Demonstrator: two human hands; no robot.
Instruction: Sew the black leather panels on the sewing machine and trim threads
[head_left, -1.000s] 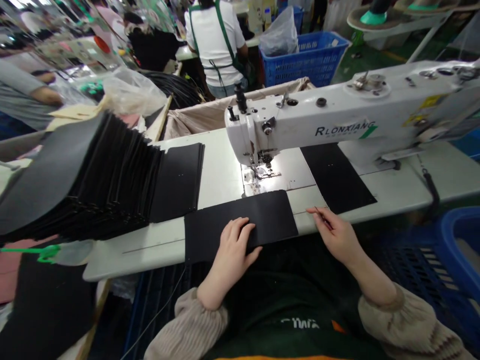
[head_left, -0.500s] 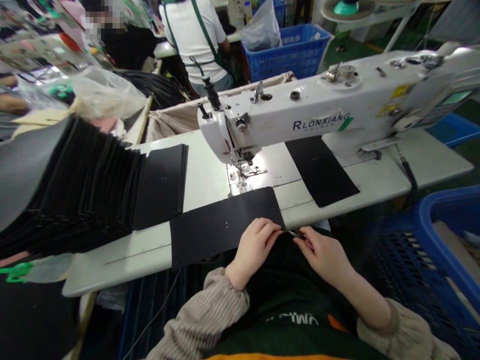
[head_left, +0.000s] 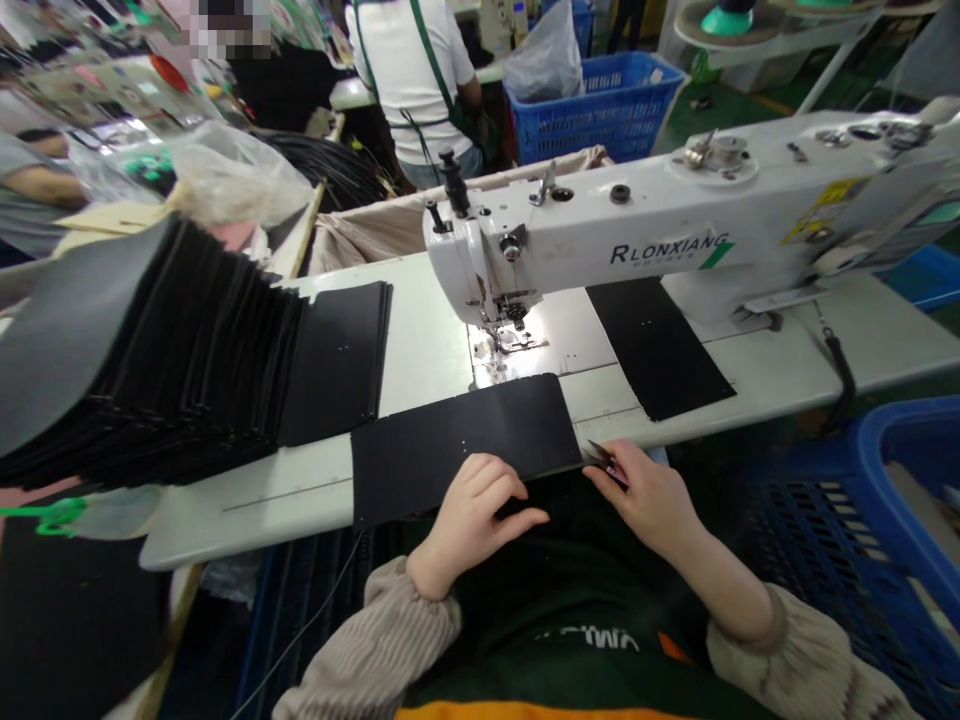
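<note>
A black rectangular panel (head_left: 457, 440) lies on the white sewing table (head_left: 427, 350) in front of the needle of the white sewing machine (head_left: 675, 235). My left hand (head_left: 476, 505) rests on the panel's near edge, fingers curled against it. My right hand (head_left: 645, 495) is closed on small thread snips (head_left: 604, 458) whose tips touch the panel's near right corner.
A tall fanned stack of black panels (head_left: 172, 350) fills the table's left. Another black panel (head_left: 656, 345) lies under the machine arm. Blue crates stand at the right (head_left: 892, 500) and at the back (head_left: 600, 105). A person in a white shirt (head_left: 412, 70) stands behind the table.
My left hand slid from the panel's middle to its right corner, then back left along the near edge. My right hand came in from the right and put the snips at the corner.
</note>
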